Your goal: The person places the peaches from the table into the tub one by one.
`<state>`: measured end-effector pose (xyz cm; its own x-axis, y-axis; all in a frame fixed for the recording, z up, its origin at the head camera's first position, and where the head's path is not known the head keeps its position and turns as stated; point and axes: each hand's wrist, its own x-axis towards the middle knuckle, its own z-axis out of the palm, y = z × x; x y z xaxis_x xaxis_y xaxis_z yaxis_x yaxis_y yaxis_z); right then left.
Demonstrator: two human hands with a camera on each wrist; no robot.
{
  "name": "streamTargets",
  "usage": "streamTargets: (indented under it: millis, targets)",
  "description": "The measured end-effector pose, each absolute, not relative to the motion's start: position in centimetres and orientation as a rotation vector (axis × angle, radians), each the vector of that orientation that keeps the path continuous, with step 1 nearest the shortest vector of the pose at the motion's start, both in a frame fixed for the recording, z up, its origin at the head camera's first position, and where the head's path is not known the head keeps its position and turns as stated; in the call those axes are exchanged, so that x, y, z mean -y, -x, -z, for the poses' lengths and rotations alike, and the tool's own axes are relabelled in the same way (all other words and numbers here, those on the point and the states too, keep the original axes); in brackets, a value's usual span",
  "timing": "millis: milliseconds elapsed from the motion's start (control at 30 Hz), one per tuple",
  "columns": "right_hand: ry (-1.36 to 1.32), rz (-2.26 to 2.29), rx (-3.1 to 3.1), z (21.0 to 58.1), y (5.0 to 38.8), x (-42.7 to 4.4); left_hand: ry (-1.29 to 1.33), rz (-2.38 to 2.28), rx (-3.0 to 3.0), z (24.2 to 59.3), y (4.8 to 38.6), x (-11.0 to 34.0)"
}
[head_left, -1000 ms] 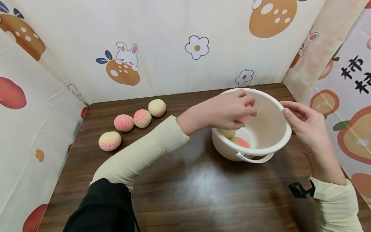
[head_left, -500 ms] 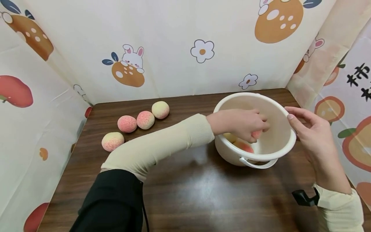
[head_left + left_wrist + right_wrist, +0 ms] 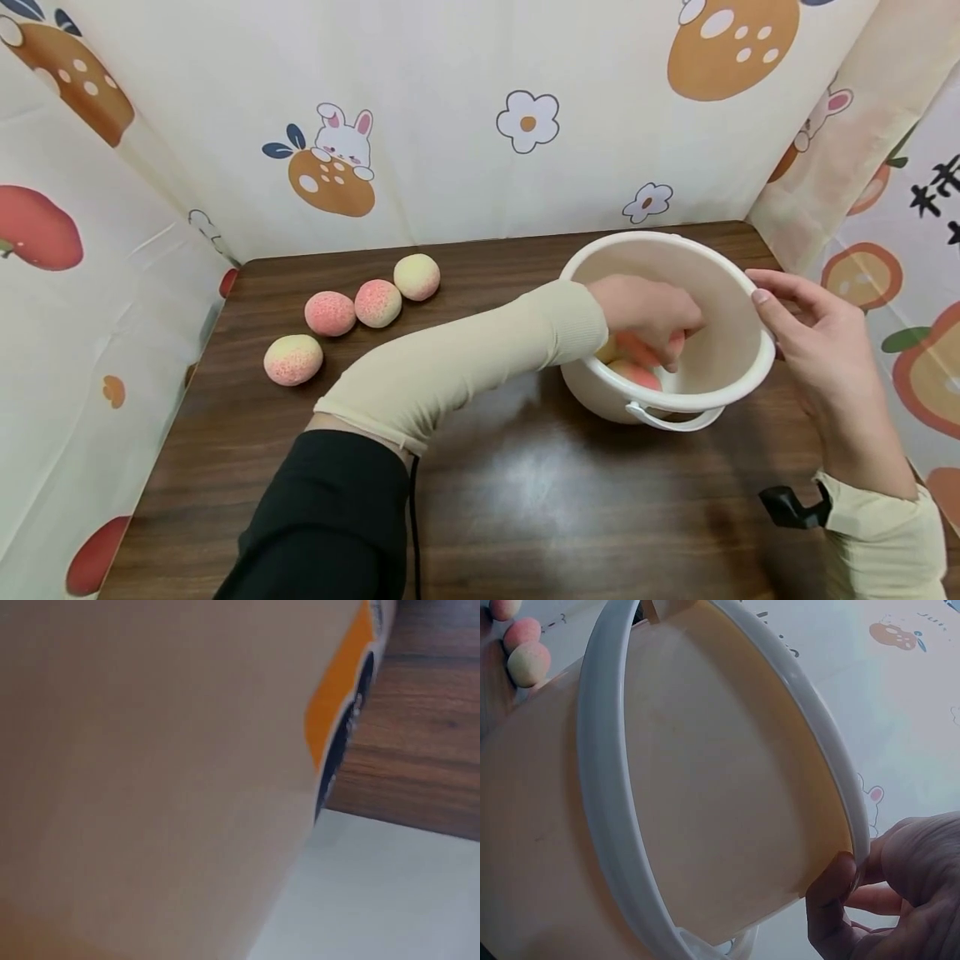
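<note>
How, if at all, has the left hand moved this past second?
Yes: against the larger printed flower, the left hand has moved rightward and down, deeper into the white bucket.

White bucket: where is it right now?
Head view: the bucket stands on the right side of the table, right of the four pink-and-yellow balls, left grip inside it, right grip pinching its rim.

Peaches [image 3: 636, 372] in the bucket [image 3: 738, 342] are partly hidden.
</note>
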<state>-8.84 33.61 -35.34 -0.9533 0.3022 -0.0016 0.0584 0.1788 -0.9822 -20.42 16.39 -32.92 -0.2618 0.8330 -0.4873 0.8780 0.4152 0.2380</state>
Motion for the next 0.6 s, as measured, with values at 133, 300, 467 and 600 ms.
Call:
streamTargets:
  millis: [133,300,467,600]
  targets:
    - [0.368,-1.833,2.280,35.36,8.77,-33.54,-1.425,0.153,-2.136,32.78,20.16,-16.43]
    - [0.375,-1.848,2.273,35.25,8.76,-33.60,-1.427,0.178,-2.140,32.47,20.05,-16.59]
    - [0.394,-1.820,2.307,35.27,8.71,-33.59,-1.419,0.289,-2.159,32.38,19.81,-16.62]
    - [0.380,-1.836,2.290,35.26,8.75,-33.57,-1.451,0.405,-2.160,32.26,19.69,-16.68]
